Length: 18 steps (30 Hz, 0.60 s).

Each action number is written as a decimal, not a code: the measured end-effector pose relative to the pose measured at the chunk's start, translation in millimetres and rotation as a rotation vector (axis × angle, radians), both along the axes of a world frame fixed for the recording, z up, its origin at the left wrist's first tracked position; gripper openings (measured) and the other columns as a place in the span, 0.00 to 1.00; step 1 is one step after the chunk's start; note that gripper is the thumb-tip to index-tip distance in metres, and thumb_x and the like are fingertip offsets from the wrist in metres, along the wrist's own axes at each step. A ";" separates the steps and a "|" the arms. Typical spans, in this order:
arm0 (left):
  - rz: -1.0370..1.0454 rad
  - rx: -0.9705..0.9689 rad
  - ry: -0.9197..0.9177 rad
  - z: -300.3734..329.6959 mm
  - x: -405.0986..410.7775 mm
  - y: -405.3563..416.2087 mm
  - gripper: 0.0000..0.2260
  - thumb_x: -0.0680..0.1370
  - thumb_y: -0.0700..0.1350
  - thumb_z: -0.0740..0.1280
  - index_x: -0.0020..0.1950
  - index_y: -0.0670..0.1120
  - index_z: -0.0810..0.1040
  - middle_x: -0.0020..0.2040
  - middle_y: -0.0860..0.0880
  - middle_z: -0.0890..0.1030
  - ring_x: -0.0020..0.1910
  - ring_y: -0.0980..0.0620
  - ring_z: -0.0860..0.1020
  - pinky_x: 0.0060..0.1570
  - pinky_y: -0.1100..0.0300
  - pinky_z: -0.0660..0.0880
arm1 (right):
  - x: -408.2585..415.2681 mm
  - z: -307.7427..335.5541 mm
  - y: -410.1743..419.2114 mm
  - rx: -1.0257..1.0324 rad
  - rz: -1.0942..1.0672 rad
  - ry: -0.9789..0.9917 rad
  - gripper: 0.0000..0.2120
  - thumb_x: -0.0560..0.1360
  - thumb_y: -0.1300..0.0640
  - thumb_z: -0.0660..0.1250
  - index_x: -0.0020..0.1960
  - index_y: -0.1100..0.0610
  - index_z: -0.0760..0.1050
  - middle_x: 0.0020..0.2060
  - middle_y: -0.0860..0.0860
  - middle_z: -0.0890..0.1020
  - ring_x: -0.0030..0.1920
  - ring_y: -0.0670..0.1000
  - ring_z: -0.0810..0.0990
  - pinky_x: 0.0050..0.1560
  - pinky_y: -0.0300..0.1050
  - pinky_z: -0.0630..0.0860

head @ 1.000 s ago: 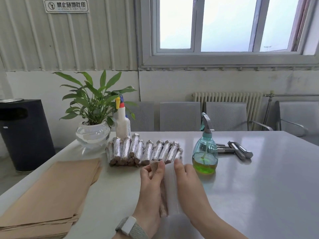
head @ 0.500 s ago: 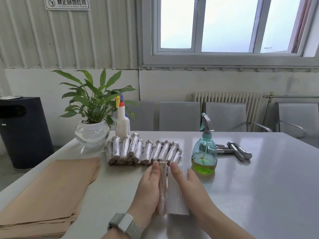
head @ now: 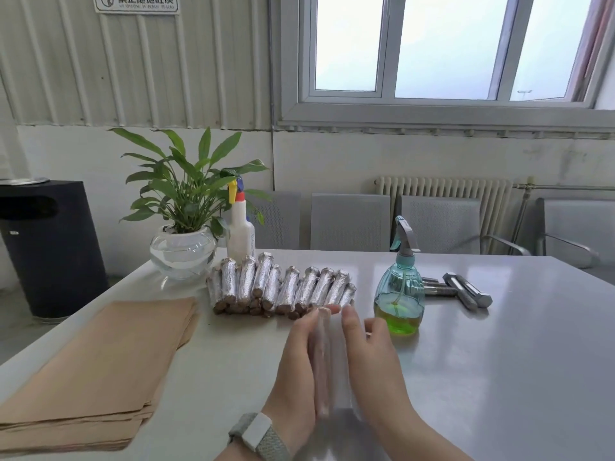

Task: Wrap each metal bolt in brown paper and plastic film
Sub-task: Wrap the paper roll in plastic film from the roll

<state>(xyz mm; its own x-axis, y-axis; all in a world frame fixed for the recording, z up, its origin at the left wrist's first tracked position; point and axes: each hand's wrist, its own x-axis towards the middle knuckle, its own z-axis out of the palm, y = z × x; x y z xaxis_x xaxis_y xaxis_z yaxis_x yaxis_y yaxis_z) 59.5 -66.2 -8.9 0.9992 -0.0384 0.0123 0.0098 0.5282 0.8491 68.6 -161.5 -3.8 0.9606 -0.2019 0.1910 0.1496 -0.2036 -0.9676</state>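
I see the wrapped bolt lying on the desk between my two hands, its long axis running away from me toward the row of finished wrapped bolts; motion blurs its surface. A strip of plastic film lies flat just right of it. My left hand lies along its left side, fingers straight, so that grip is open and merely touching. My right hand rests on the film, fingers extended, also open. The far end nearly meets the row. A stack of brown paper sits near the left edge, and a green spray bottle stands just right of my fingertips, with bare bolts behind it. Broad bare desk lies to the right.
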 end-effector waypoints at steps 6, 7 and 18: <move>0.210 0.178 -0.045 -4.7 10.3 2.9 0.21 0.79 0.60 0.58 0.56 0.46 0.81 0.49 0.46 0.86 0.50 0.47 0.84 0.50 0.50 0.79 | 3.4 -0.6 -5.5 0.241 0.353 0.235 0.25 0.68 0.32 0.66 0.52 0.52 0.79 0.43 0.45 0.86 0.44 0.44 0.85 0.41 0.36 0.79; 0.234 0.224 -0.068 -5.0 10.5 3.4 0.22 0.77 0.62 0.58 0.56 0.47 0.80 0.49 0.47 0.86 0.50 0.48 0.84 0.52 0.49 0.79 | 3.5 -0.6 -7.0 0.248 0.407 0.255 0.27 0.69 0.32 0.65 0.53 0.52 0.80 0.44 0.46 0.86 0.46 0.45 0.85 0.47 0.41 0.80; 0.400 0.411 -0.148 0.3 13.2 8.3 0.27 0.73 0.65 0.57 0.50 0.42 0.77 0.42 0.38 0.81 0.38 0.49 0.81 0.41 0.55 0.80 | 0.6 3.5 -2.2 0.088 0.186 0.079 0.35 0.60 0.24 0.62 0.50 0.54 0.76 0.42 0.49 0.82 0.44 0.47 0.82 0.48 0.49 0.78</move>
